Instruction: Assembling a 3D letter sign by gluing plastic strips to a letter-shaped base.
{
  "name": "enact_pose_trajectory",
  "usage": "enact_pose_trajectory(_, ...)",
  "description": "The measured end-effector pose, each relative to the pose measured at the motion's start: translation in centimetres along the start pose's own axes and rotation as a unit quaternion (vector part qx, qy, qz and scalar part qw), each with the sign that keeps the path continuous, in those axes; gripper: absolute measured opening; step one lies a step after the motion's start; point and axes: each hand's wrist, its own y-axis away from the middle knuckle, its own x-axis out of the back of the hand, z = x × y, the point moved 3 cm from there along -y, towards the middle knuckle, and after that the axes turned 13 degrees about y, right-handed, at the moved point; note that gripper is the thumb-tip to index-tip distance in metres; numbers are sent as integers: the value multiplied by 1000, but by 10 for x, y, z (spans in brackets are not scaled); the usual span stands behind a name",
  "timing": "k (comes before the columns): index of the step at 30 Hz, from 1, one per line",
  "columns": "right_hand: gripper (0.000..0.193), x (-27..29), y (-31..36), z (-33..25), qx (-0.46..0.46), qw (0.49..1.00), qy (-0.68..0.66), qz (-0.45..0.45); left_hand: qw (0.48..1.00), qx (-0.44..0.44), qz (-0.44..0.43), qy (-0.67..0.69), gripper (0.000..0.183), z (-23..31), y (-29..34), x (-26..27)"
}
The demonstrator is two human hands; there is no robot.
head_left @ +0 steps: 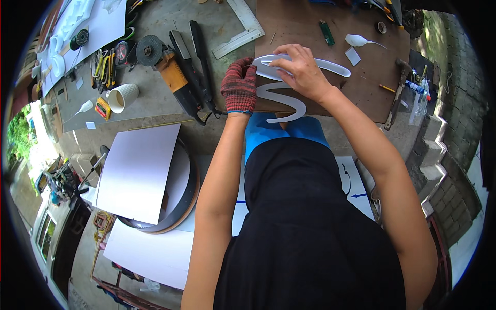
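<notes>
My left hand (239, 85), in a red and black knit glove, grips the left end of a white curved piece (333, 67) with a raised rim. My bare right hand (299, 70) is closed over the same piece, fingertips at its inner edge near the glove. Those fingers partly hide the piece. Just below, a flat white S-shaped strip (297, 107) lies at the brown board's near edge, partly overhanging it. Its upper end is hidden behind my hands.
An angle grinder (173, 72), a black clamp-like tool (201, 62), a white cup (123, 98) and a metal square (240, 41) lie to the left. A green lighter (326, 32) and glue bottle (357, 40) lie at right. White sheets (137, 173) rest beside me.
</notes>
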Motion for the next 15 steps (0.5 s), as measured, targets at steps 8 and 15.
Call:
enact_pose_trajectory(8, 28, -1, -1, 3, 2, 1000, -24, -13, 999, 10, -20, 28, 24, -12, -2, -3)
enact_pose_trajectory(15, 29, -2, -1, 4, -1, 999, -43, -29, 995, 83, -14, 53, 26, -14, -4, -5)
